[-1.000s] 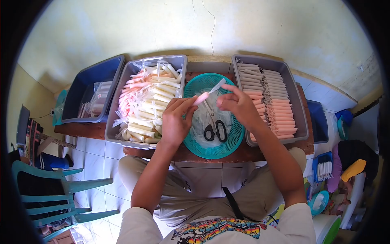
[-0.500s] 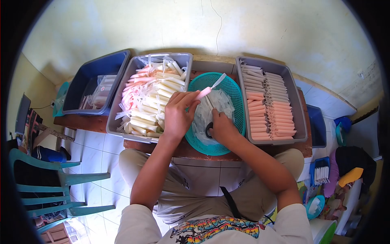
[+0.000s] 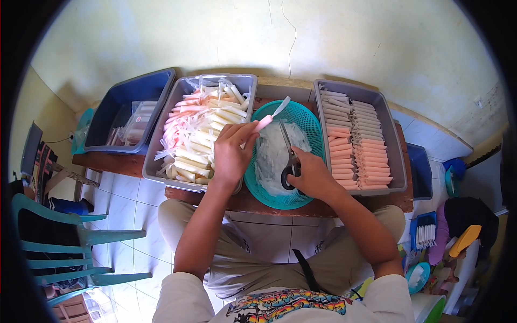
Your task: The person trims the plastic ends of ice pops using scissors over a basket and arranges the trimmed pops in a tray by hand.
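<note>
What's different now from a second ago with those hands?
The right hand has moved from beside the plastic tail of the pink stick back toward the person, and has taken hold of the scissors, which lay loose in the basket. The left hand still holds the stick; the filled tubs on either side look unchanged.

The right hand [image 3: 312, 173], at the pink tube's [image 3: 263, 124] clear end a second ago and then reaching down, now grips the scissors [image 3: 292, 162] by their black handles, which earlier lay loose in the turquoise basket [image 3: 314, 129], the blades now pointing up near that tube.
</note>
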Motion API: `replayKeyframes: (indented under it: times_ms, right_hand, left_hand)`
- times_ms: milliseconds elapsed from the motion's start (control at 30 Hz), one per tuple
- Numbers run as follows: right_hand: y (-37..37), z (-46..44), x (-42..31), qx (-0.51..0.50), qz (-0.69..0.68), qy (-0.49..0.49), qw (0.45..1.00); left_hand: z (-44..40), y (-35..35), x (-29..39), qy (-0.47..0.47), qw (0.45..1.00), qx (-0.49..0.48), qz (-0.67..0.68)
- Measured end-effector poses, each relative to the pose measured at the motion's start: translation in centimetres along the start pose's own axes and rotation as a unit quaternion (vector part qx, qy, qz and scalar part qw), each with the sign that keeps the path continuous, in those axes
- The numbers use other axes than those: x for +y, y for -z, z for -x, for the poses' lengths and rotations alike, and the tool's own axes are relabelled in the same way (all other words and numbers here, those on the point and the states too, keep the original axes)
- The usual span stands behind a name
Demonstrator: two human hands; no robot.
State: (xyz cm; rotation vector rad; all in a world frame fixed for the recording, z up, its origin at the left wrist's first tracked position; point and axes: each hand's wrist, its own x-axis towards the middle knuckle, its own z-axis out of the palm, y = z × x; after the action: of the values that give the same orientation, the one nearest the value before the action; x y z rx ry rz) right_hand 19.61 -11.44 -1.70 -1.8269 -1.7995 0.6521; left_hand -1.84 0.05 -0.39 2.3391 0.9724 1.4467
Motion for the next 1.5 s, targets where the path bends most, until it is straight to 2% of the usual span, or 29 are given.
replayKeyframes:
  times_ms: [300, 400, 667, 1333, 1500]
  right_hand:
    - [4.4, 3.1, -3.5, -0.047, -0.162, 0.008, 0.986]
    - [4.3, 2.8, -3.2, -0.041, -0.173, 0.023, 0.984]
    - [3.8, 2.0, -2.6, -0.031, -0.182, 0.034, 0.982]
    - [2.5, 2.3, -1.9, -0.012, -0.172, 0.026, 0.985]
    - [2.4, 2.3, -1.7, 0.004, -0.122, 0.040, 0.992]
  left_hand:
    - [-0.1, 1.1, -1.1, 0.027, 0.999, 0.008, -0.032]
    - [-0.1, 0.9, -1.2, 0.014, 0.999, 0.006, -0.040]
    - [0.2, 0.6, -0.8, -0.026, 0.999, -0.026, -0.026]
    - [0.4, 0.8, -0.2, -0.045, 0.997, -0.068, -0.015]
    - [0.5, 0.6, -0.2, -0.046, 0.996, -0.071, -0.021]
